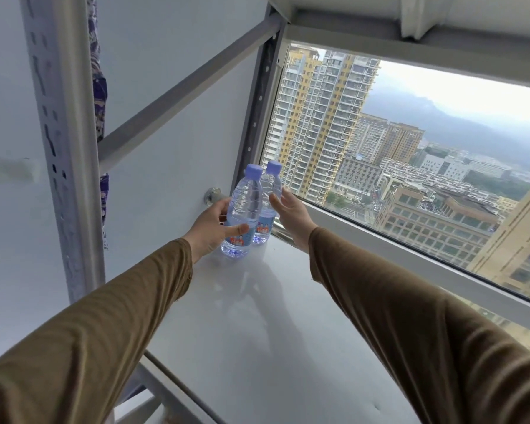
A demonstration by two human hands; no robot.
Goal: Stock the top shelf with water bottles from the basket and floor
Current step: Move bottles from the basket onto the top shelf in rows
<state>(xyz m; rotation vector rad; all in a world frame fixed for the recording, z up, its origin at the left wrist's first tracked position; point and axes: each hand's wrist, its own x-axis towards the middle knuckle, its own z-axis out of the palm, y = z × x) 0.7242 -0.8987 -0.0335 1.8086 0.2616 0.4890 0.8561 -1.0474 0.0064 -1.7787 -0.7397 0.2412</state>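
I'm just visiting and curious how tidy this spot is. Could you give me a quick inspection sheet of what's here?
Surface: white shelf board, glossy, bare apart from two bottles at its far end.
Job's things: near water bottle and far water bottle, both upright, capped, side by side.
Clutter: nothing seen.
Hands: left hand grips the near water bottle; right hand is open beside the far water bottle, contact unclear.
Cables: nothing seen.
Surroundings: window showing tower blocks; grey slotted shelf post; patterned cloth behind it.
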